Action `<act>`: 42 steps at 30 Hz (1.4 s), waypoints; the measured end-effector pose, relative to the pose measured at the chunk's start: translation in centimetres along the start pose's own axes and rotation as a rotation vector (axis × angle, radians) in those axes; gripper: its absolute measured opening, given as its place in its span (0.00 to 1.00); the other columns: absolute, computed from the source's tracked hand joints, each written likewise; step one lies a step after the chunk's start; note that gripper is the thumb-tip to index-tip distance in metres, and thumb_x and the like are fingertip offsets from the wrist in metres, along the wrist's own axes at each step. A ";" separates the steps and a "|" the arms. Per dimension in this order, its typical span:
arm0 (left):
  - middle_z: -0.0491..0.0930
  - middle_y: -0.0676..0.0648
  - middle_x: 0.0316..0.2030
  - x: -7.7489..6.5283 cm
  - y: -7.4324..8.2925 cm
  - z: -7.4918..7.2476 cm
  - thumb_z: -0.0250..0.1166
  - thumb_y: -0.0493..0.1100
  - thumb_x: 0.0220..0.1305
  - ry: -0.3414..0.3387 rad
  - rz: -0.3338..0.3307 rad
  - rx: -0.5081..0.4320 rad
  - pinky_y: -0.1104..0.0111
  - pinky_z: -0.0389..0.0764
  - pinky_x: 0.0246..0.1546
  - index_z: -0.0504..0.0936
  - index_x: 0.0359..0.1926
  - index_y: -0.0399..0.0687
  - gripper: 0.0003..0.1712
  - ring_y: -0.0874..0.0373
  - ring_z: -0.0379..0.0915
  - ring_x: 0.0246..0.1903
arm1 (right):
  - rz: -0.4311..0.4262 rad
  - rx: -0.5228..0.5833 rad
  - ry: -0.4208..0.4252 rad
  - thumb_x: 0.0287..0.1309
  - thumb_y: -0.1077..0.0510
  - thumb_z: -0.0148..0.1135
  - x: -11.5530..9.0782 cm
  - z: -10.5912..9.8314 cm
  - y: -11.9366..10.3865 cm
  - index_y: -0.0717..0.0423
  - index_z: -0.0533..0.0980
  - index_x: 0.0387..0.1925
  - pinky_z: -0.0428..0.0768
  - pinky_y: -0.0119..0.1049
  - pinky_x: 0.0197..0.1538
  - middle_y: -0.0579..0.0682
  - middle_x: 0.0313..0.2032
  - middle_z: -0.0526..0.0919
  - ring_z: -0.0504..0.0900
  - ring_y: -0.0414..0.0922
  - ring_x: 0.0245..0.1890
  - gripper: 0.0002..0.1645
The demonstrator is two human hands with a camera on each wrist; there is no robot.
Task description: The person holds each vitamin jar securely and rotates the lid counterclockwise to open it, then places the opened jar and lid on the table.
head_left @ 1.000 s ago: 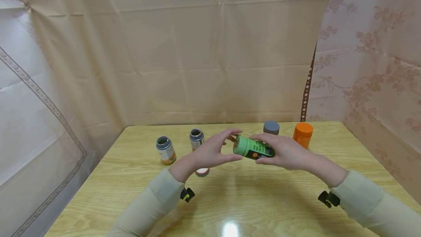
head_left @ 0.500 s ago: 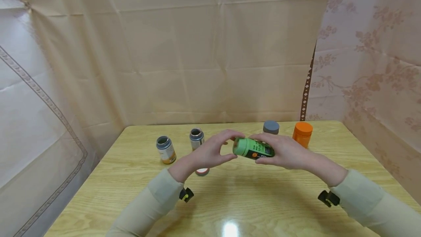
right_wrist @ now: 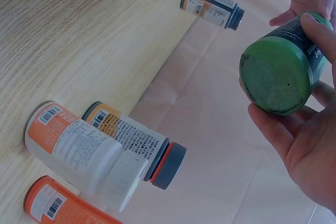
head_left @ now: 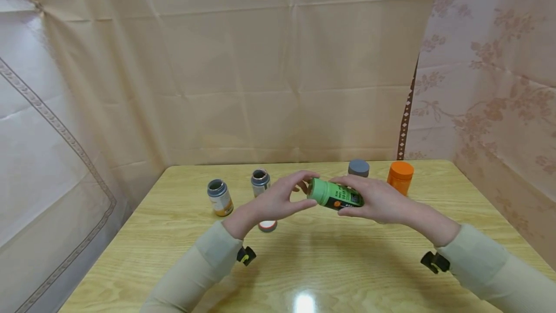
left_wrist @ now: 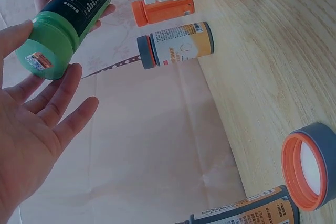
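Note:
A green bottle (head_left: 344,197) with a black label is held tilted above the table, its capped end pointing left. My right hand (head_left: 380,200) grips its body, thumb below and fingers above. The bottle's base faces the camera in the right wrist view. My left hand (head_left: 280,199) has thumb and fingertips on opposite sides of the green cap (left_wrist: 50,51), pinching it lightly. In the left wrist view a small sticker shows on the cap's top, and the other fingers (left_wrist: 76,119) are spread away from it.
Two uncapped bottles (head_left: 220,198) (head_left: 260,182) stand on the left of the wooden table (head_left: 339,264). A lid (head_left: 268,226) lies inside up near them. At the right stand a grey-capped bottle (head_left: 358,168), an orange bottle (head_left: 400,178) and a white-capped bottle (right_wrist: 84,150), which my right hand hides from the head view.
My left thumb and fingers have shifted around the cap, drawing back slightly to the left and then closing in again. The right hand and the bottle have stayed nearly still.

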State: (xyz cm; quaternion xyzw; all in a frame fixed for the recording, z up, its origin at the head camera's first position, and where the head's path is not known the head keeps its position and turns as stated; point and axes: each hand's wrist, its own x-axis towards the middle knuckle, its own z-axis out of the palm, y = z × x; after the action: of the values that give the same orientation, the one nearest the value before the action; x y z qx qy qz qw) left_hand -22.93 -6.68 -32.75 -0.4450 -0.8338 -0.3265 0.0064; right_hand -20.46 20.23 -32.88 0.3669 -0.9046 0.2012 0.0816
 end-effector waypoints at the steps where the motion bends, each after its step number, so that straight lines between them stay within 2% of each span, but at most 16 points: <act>1: 0.76 0.53 0.49 0.0 0.0 0.0 0.64 0.48 0.67 0.000 -0.003 -0.005 0.66 0.76 0.47 0.67 0.65 0.46 0.30 0.63 0.73 0.45 | 0.001 0.001 0.001 0.54 0.42 0.71 0.0 0.0 0.0 0.48 0.70 0.63 0.78 0.38 0.38 0.44 0.48 0.79 0.77 0.39 0.37 0.37; 13: 0.76 0.55 0.48 -0.5 -0.7 -0.4 0.63 0.49 0.68 0.010 -0.037 -0.031 0.65 0.75 0.48 0.67 0.65 0.46 0.29 0.63 0.73 0.45 | 0.012 -0.004 -0.004 0.55 0.39 0.68 -0.1 -0.1 0.2 0.48 0.69 0.63 0.77 0.38 0.37 0.45 0.47 0.79 0.76 0.38 0.36 0.38; 20: 0.76 0.54 0.47 -1.0 -1.5 -0.7 0.65 0.46 0.66 0.054 -0.029 -0.057 0.65 0.76 0.47 0.68 0.64 0.47 0.28 0.62 0.74 0.44 | 0.033 0.009 -0.007 0.56 0.38 0.67 0.0 -0.2 0.3 0.48 0.68 0.64 0.77 0.38 0.38 0.45 0.47 0.79 0.76 0.39 0.36 0.38; 26: 0.76 0.51 0.47 -2.0 -2.3 -1.2 0.67 0.42 0.64 0.066 -0.037 -0.107 0.58 0.78 0.48 0.67 0.64 0.44 0.29 0.60 0.74 0.45 | 0.014 0.023 0.010 0.56 0.41 0.68 0.5 0.0 0.6 0.50 0.69 0.64 0.77 0.37 0.37 0.46 0.45 0.80 0.76 0.40 0.36 0.37; 36: 0.74 0.48 0.48 -3.5 -3.6 -2.3 0.69 0.39 0.61 0.084 -0.079 -0.102 0.63 0.77 0.48 0.66 0.62 0.44 0.31 0.55 0.75 0.46 | -0.020 0.021 0.039 0.55 0.47 0.71 1.6 0.3 1.0 0.53 0.70 0.62 0.77 0.38 0.37 0.45 0.44 0.80 0.75 0.39 0.36 0.36; 42: 0.74 0.45 0.50 -4.2 -4.5 -2.4 0.71 0.35 0.58 0.106 -0.131 -0.151 0.53 0.77 0.49 0.67 0.61 0.41 0.32 0.53 0.75 0.47 | 0.006 0.044 0.042 0.55 0.47 0.71 2.3 0.6 1.4 0.53 0.70 0.63 0.76 0.38 0.36 0.45 0.42 0.81 0.75 0.40 0.35 0.36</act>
State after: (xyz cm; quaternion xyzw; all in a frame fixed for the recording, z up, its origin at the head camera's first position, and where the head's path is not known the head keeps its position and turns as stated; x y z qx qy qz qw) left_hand -24.42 -12.82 -34.52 -0.3710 -0.8326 -0.4112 -0.0042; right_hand -23.06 19.45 -33.20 0.3617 -0.8991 0.2288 0.0918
